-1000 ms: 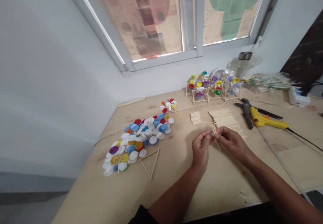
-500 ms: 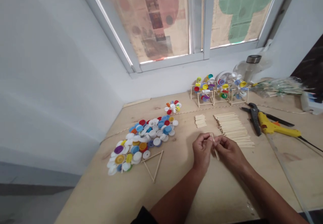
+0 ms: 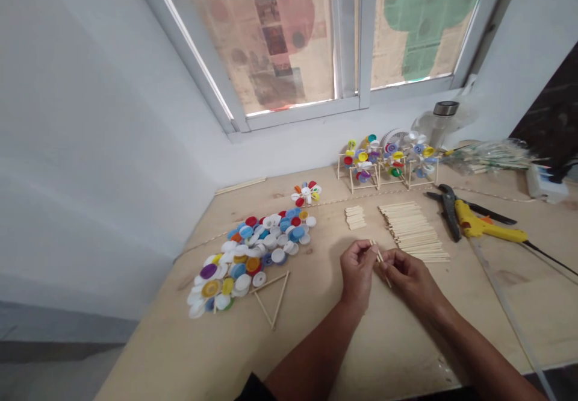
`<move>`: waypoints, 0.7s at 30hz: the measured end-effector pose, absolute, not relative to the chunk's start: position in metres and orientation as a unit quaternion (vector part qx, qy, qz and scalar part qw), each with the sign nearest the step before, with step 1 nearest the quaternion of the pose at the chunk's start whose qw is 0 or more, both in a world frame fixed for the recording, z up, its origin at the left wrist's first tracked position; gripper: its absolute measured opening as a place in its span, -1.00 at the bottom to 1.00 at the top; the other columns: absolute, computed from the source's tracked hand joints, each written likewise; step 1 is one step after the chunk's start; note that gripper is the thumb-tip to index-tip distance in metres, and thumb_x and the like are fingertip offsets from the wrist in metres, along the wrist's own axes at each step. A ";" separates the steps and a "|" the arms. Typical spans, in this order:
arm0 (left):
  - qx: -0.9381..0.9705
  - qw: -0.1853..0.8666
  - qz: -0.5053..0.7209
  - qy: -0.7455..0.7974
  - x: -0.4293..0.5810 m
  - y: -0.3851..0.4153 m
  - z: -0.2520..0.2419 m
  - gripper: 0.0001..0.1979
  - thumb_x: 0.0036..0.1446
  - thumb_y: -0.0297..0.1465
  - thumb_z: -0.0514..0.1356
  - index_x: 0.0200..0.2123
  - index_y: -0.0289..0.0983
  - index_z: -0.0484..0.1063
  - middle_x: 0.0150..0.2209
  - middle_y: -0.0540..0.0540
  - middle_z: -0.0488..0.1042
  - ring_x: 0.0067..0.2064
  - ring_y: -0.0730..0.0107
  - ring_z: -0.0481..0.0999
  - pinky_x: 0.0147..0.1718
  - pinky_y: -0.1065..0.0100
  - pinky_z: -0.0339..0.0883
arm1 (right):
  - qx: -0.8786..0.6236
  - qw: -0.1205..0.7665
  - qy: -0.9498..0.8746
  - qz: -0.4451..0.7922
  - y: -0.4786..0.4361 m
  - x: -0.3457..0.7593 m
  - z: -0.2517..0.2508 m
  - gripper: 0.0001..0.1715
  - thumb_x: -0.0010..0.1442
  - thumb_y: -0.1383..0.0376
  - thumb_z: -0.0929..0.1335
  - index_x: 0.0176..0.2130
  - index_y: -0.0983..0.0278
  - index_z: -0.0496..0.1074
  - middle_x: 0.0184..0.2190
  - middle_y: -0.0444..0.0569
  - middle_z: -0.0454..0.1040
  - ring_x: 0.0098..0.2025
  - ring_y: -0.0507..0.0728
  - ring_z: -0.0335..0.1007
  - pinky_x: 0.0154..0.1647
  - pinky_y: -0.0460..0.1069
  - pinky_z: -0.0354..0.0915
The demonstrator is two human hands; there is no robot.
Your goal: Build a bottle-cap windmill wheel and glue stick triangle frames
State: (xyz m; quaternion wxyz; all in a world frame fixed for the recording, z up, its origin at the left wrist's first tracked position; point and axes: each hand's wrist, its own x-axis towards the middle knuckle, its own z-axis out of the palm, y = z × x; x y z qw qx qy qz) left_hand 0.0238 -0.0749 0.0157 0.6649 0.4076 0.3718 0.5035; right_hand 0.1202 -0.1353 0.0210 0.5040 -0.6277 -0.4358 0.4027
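Observation:
Pinched between my two hands are thin wooden sticks point(image 3: 379, 257), close together and slanting down to the right. My left hand point(image 3: 356, 274) grips their upper end, fingers closed. Lower down, my right hand point(image 3: 410, 276) closes its fingertips on them. Just beyond my right hand lies a row of long wooden sticks point(image 3: 413, 229), and a small group of short sticks point(image 3: 355, 218) lies beyond my left hand. A triangle of joined sticks point(image 3: 280, 300) rests on the table to the left, beside a pile of colourful plastic bottle caps point(image 3: 244, 250).
At the right lie a yellow glue gun point(image 3: 490, 227) with a cord and black-handled cutters point(image 3: 449, 213). Along the wall stand several bottle-cap pinwheels on stick frames point(image 3: 363, 172), a bottle point(image 3: 446, 111) and a power strip point(image 3: 546, 184). A loose cap pinwheel point(image 3: 306, 192) lies behind the pile.
The whole view has shifted slightly, so things sit a little farther left. My right hand has slid slightly down along the sticks; both hands keep hold of them.

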 end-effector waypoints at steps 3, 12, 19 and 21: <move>0.397 0.666 0.510 0.372 0.023 -0.073 0.014 -0.78 -0.15 -0.30 0.31 -0.49 -0.35 0.44 -0.52 -0.03 0.46 -0.45 0.46 0.41 -0.36 0.42 0.29 | -0.639 0.489 -0.453 0.383 -0.138 0.120 0.022 -0.60 0.02 0.00 0.34 -0.41 0.30 0.38 -0.62 -0.20 0.21 -0.56 -0.03 0.07 -0.53 -0.11 0.08; 0.416 0.654 0.515 0.365 0.022 -0.069 0.014 -0.78 -0.11 -0.29 0.28 -0.45 -0.36 0.47 -0.48 -0.06 0.48 -0.41 0.42 0.43 -0.36 0.42 0.31 | -0.627 0.529 -0.447 0.357 -0.118 0.110 0.023 -0.60 0.04 0.00 0.32 -0.39 0.30 0.38 -0.53 -0.11 0.37 -0.47 0.02 0.25 -0.43 -0.08 0.21; 0.409 0.663 0.506 0.370 0.022 -0.069 0.014 -0.80 -0.12 -0.31 0.28 -0.49 -0.35 0.48 -0.49 -0.07 0.49 -0.40 0.40 0.44 -0.34 0.39 0.32 | -0.617 0.550 -0.425 0.369 -0.117 0.112 0.010 -0.63 0.05 0.04 0.34 -0.34 0.31 0.40 -0.48 -0.08 0.42 -0.44 0.05 0.30 -0.41 -0.07 0.24; 0.413 0.662 0.503 0.371 0.022 -0.069 0.014 -0.81 -0.12 -0.32 0.28 -0.49 -0.35 0.49 -0.48 -0.07 0.49 -0.40 0.40 0.44 -0.33 0.39 0.32 | -0.617 0.554 -0.425 0.363 -0.118 0.113 0.009 -0.66 0.05 0.06 0.35 -0.35 0.30 0.41 -0.48 -0.08 0.43 -0.43 0.04 0.31 -0.40 -0.07 0.24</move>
